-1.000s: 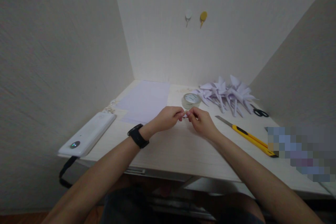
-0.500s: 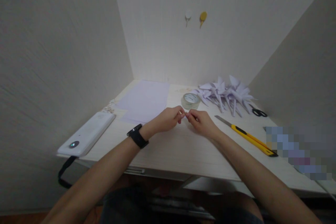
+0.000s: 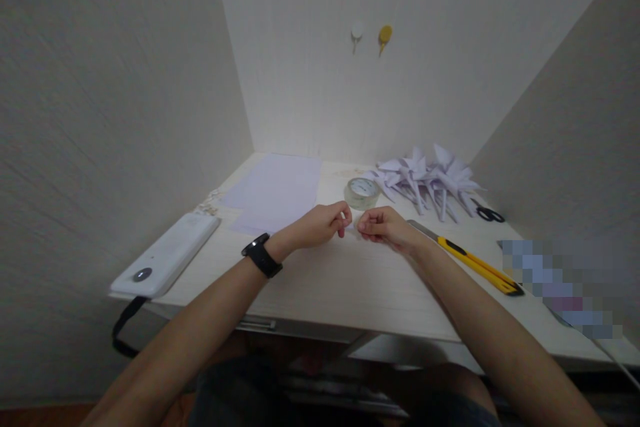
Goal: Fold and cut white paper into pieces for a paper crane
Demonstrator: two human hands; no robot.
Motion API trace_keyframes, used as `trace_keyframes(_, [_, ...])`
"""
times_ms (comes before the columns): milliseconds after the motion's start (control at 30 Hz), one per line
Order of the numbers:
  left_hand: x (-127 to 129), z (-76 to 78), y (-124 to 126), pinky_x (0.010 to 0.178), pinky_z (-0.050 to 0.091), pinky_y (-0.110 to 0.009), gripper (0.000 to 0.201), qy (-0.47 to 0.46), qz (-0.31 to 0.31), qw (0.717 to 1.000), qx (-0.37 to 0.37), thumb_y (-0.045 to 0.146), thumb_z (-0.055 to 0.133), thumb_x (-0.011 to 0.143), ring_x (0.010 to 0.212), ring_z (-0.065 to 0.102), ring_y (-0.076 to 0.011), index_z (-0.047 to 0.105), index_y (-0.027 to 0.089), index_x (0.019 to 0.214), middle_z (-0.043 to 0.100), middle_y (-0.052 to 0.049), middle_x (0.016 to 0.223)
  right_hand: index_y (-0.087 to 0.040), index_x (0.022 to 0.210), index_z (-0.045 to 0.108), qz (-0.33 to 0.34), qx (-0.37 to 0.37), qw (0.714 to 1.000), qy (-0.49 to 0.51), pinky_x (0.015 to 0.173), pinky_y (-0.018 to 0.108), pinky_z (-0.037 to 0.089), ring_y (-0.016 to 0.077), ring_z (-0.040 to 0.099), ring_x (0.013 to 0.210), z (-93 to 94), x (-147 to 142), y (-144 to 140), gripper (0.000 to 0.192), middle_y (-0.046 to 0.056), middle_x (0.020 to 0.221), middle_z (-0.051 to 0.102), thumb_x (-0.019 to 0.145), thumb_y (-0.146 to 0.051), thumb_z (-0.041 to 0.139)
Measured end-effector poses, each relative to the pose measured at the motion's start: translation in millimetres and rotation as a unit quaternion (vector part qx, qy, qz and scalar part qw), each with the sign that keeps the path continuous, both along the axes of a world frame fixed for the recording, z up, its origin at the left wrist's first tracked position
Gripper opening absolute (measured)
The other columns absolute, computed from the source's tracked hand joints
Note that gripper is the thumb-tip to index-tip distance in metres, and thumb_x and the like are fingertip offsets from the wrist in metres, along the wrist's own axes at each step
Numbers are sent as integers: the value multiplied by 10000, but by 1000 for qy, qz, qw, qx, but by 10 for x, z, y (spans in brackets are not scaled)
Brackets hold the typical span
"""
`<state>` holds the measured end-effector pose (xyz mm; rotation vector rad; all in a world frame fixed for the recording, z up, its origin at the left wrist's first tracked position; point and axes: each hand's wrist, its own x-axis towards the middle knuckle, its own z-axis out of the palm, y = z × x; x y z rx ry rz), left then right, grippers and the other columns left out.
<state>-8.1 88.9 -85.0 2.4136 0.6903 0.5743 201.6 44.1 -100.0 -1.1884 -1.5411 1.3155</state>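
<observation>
My left hand (image 3: pixel 327 223), with a black watch on its wrist, is closed in a pinch above the table. Facing it across a small gap, my right hand (image 3: pixel 383 227) is closed too, thumb against fingers. Something small and pale seems to lie between the fingertips, too small to name. Just behind the hands stands a roll of clear tape (image 3: pixel 361 193). A yellow utility knife (image 3: pixel 475 263) with its blade out lies right of my right hand. White sheets of paper (image 3: pixel 280 180) are spread behind my left hand.
Several folded white paper pinwheels (image 3: pixel 430 177) are heaped at the back right, beside black scissors (image 3: pixel 490 214). A white device (image 3: pixel 165 253) with a dark strap lies at the table's left edge. Two hooks, one yellow (image 3: pixel 385 34), are on the wall. A blurred-out object (image 3: pixel 555 287) is at right.
My fingertips were nearly touching and have drawn slightly apart. My right hand has turned so more of its curled fingers show. The view has shifted a little.
</observation>
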Motion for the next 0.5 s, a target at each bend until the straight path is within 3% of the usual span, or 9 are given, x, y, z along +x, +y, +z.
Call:
trace_keyframes(200, [29,-93,44,670,424,-236,272,72,-33,995,60,138,436,931,681,628,-131,655,192,1082,703,-3,746,-132,601,670,-21,-33,998,-53,388,214,234,68,420,407,5,38,8,228,16,487,600,590,-345,751])
trace_keyframes(333, [34,-135,51,739,449,-271,275,105,-19,986,130,142,448,934,807,660,-172,670,187,1091,723,-31,841,-120,655,700,-19,-42,997,-68,406,211,357,91,520,455,40,56,-9,203,59,599,683,587,-300,766])
trace_keyframes(500, [44,-90,-35,734,460,-294,255,139,-2,960,243,330,532,947,891,670,-222,698,173,1059,716,-84,955,-110,732,712,-2,-64,998,-28,506,269,504,140,621,536,43,70,-15,255,81,671,709,589,-304,793])
